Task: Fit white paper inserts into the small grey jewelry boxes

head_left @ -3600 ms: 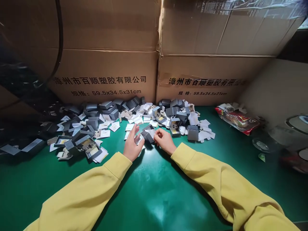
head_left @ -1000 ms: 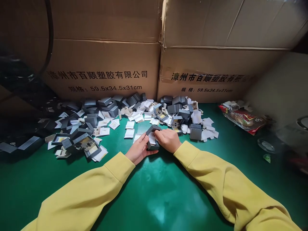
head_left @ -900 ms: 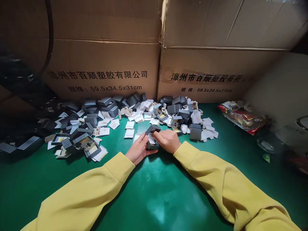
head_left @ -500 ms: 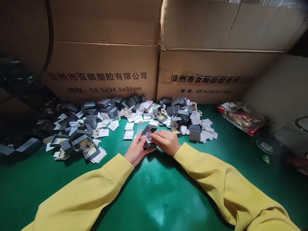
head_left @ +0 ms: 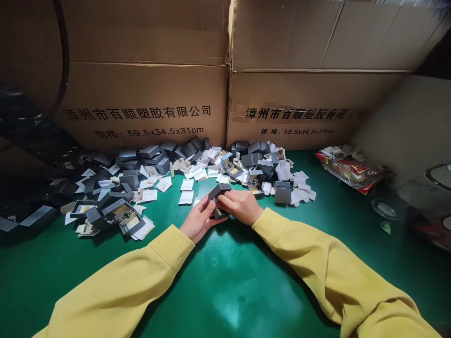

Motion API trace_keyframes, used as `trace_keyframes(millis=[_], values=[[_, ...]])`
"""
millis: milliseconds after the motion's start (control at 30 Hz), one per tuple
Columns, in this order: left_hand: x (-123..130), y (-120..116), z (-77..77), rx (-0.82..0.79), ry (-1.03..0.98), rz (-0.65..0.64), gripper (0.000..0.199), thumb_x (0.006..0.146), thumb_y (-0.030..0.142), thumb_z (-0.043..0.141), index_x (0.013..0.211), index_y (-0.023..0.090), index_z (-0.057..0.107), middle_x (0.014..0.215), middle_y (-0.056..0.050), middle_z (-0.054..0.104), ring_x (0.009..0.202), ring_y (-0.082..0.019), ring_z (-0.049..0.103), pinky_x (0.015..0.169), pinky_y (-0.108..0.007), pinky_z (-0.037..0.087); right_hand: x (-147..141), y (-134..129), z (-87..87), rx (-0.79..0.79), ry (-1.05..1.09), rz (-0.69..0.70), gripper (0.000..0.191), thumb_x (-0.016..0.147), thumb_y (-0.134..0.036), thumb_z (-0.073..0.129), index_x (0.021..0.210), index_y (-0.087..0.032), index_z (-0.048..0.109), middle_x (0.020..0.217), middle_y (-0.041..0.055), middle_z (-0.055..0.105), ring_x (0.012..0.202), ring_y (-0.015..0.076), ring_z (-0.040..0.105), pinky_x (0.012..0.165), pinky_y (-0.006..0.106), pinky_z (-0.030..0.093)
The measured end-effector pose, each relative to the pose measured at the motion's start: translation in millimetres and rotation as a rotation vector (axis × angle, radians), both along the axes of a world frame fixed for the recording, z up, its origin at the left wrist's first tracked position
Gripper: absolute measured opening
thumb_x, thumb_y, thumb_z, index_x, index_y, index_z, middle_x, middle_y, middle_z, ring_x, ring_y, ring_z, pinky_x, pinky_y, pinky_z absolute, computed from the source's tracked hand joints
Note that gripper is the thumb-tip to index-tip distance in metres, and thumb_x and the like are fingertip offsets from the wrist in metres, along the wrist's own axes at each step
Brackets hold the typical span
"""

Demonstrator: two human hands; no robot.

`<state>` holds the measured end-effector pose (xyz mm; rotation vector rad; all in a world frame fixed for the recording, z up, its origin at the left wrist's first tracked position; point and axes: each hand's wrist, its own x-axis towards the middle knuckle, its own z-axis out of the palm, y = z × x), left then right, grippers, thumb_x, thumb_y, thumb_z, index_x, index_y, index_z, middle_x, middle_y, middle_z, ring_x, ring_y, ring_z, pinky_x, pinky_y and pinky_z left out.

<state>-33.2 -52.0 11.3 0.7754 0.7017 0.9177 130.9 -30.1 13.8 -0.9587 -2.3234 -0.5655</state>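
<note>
A small dark grey hinged gift box is held open above the table, its lid tilted up. My left hand grips it from the left, thumb on the near side and fingers under the base. My right hand is closed, its fingertips pinched inside the box at a pale insert that they mostly cover. Below these fingers, part of the box's yellowish inside shows. Just beyond my left hand lie two white folded inserts.
Heaps of grey boxes and white inserts spread along the back of the green table. Large cardboard cartons stand behind them. At right lie a red plastic packet and a clear round object.
My right fingers have moved slightly left and deeper over the box. The lid has tilted, and the base now shows a yellowish inside. The whole view has shifted slightly.
</note>
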Motion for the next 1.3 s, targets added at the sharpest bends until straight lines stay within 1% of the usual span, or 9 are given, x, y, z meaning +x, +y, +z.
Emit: trace_keyframes(millis=[200, 300, 500, 667, 767, 933, 1033, 1133, 1300], values=[[-2, 0, 1.1, -0.021, -0.010, -0.016, 0.039, 0.080, 0.030, 0.060, 0.119, 0.029, 0.053, 0.105, -0.004, 0.059, 0.096, -0.017, 0.055, 0.089, -0.049, 0.047, 2, 0, 1.3, 0.085, 0.018, 0.064, 0.025, 0.091, -0.030, 0.045, 0.076, -0.017, 0.060, 0.062, -0.0007, 0.057, 0.058, 0.0099, 0.046, 0.054, 0.027, 0.025], [-2, 0, 0.5, -0.024, -0.009, -0.010, 0.041, 0.079, 0.030, 0.060, 0.119, 0.029, 0.053, 0.106, -0.004, 0.059, 0.098, -0.018, 0.055, 0.089, -0.049, 0.047, 2, -1, -1.2, 0.059, 0.047, 0.059, 0.023, 0.091, -0.030, 0.044, 0.078, -0.018, 0.060, 0.064, 0.0002, 0.059, 0.060, 0.0099, 0.047, 0.055, 0.027, 0.026], [-2, -1, 1.0, -0.011, -0.008, -0.023, 0.048, 0.076, 0.027, 0.064, 0.122, 0.034, 0.051, 0.125, -0.004, 0.053, 0.114, -0.025, 0.049, 0.092, -0.049, 0.046, 3, 0, -10.3, -0.036, 0.051, 0.078, 0.026, 0.092, -0.031, 0.041, 0.081, -0.018, 0.060, 0.064, 0.0008, 0.056, 0.060, 0.0091, 0.049, 0.054, 0.025, 0.027], [-2, 0, 2.6, -0.013, -0.035, -0.026, 0.049, 0.075, 0.027, 0.065, 0.122, 0.034, 0.051, 0.127, -0.004, 0.052, 0.112, -0.025, 0.052, 0.092, -0.048, 0.046, 2, -2, -13.4, -0.048, 0.053, 0.046, 0.026, 0.092, -0.028, 0.041, 0.080, -0.017, 0.060, 0.066, 0.0017, 0.057, 0.058, 0.0092, 0.050, 0.054, 0.025, 0.029], [-2, 1, 1.8, -0.020, -0.074, -0.023, 0.048, 0.076, 0.025, 0.064, 0.121, 0.032, 0.052, 0.120, -0.005, 0.056, 0.105, -0.023, 0.056, 0.091, -0.049, 0.046, 1, -1, -14.6, -0.037, 0.068, 0.059, 0.024, 0.092, -0.027, 0.041, 0.086, -0.017, 0.062, 0.074, 0.0043, 0.063, 0.063, 0.0103, 0.053, 0.057, 0.025, 0.032], [-12, 5, 2.3, -0.059, -0.128, 0.001, 0.044, 0.078, 0.021, 0.061, 0.121, 0.028, 0.051, 0.110, -0.007, 0.060, 0.092, -0.020, 0.061, 0.088, -0.051, 0.047, 4, -3, -11.5, 0.016, 0.113, 0.126, 0.021, 0.089, -0.026, 0.045, 0.100, -0.019, 0.062, 0.101, 0.0089, 0.066, 0.079, 0.0149, 0.056, 0.069, 0.030, 0.037], [-30, 12, 8.5, -0.045, -0.149, 0.089, 0.040, 0.081, 0.020, 0.056, 0.121, 0.022, 0.050, 0.111, -0.011, 0.060, 0.090, -0.022, 0.063, 0.082, -0.049, 0.050, 4, -6, -10.0, 0.055, 0.141, 0.169, 0.020, 0.086, -0.023, 0.048, 0.102, -0.021, 0.062, 0.113, 0.0073, 0.063, 0.090, 0.0178, 0.054, 0.082, 0.037, 0.036], [-53, 21, 15.3, -0.030, -0.162, 0.244, 0.033, 0.084, 0.020, 0.049, 0.117, 0.016, 0.052, 0.109, -0.013, 0.061, 0.092, -0.026, 0.063, 0.075, -0.043, 0.054, 0, -5, -13.9, 0.012, 0.112, 0.141, 0.019, 0.085, -0.022, 0.049, 0.099, -0.022, 0.062, 0.113, 0.0053, 0.063, 0.092, 0.0185, 0.052, 0.085, 0.038, 0.034], [-74, 33, 13.5, -0.119, -0.229, 0.427, 0.030, 0.085, 0.024, 0.043, 0.104, 0.007, 0.058, 0.100, -0.015, 0.064, 0.082, -0.023, 0.064, 0.070, -0.035, 0.055, -26, 25, -23.2, -0.138, 0.120, 0.049, 0.018, 0.087, -0.022, 0.047, 0.095, -0.019, 0.063, 0.110, 0.0063, 0.064, 0.095, 0.0198, 0.050, 0.082, 0.037, 0.033]])
